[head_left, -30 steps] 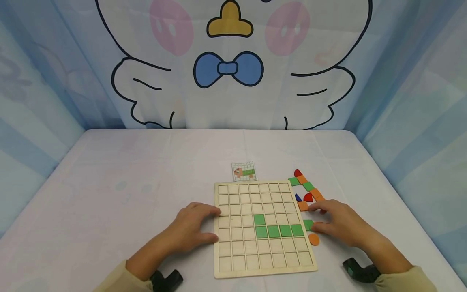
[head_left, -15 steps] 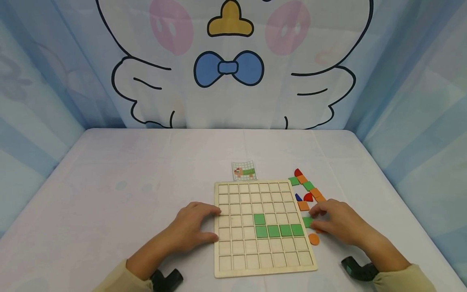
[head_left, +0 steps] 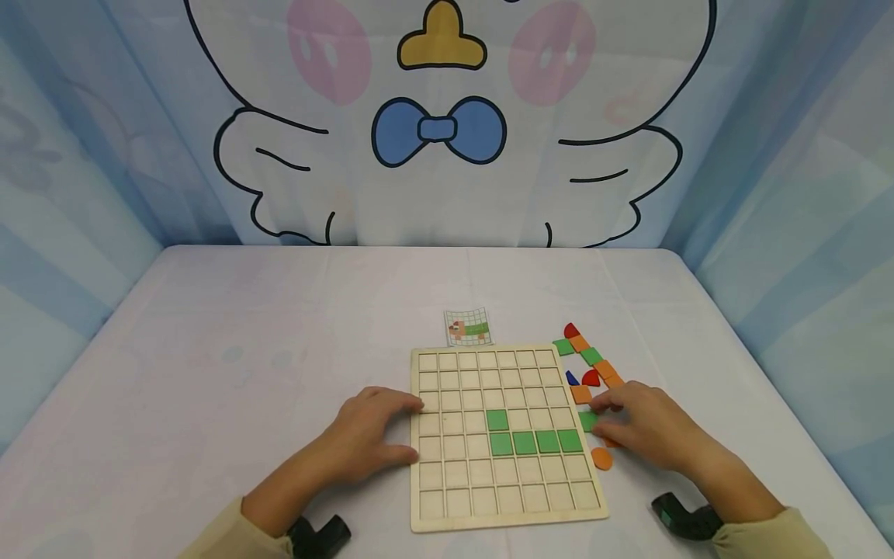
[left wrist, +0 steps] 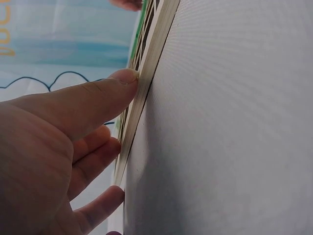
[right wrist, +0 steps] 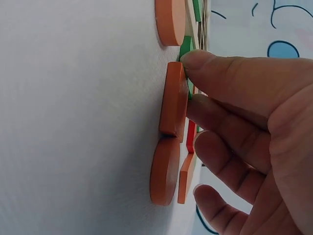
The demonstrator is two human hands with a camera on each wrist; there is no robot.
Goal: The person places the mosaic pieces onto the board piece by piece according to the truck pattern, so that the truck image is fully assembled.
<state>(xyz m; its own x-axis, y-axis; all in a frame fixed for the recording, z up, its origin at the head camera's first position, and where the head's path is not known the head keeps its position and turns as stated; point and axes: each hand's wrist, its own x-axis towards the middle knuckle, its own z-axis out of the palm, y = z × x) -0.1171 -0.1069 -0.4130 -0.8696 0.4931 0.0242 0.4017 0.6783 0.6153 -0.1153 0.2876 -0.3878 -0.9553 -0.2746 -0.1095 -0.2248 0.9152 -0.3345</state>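
A wooden grid board (head_left: 454, 495) lies on the table, with several green square tiles (head_left: 524, 443) set in its cells. My left hand (head_left: 366, 431) rests at the board's left edge, its thumb and fingers spread along the rim. The left wrist view shows that thumb (left wrist: 110, 90) on the edge. Off the board's right side, my right hand (head_left: 646, 427) pinches a green square tile (head_left: 588, 421) between thumb and fingertip. In the right wrist view this tile (right wrist: 186, 46) is partly hidden behind the thumb, beside an orange block (right wrist: 172, 100).
Behind the board lies a small picture card (head_left: 468, 328) with a gridded drawing. Right of the board are a round orange piece (head_left: 601, 459), a red piece (head_left: 590, 378), a blue piece (head_left: 571, 379) and several orange and green squares. A printed curtain (head_left: 447, 202) hangs behind the table.
My right thumb and fingers have closed together on the green tile, which has shifted slightly toward the board. My left hand and the board stay where they were.
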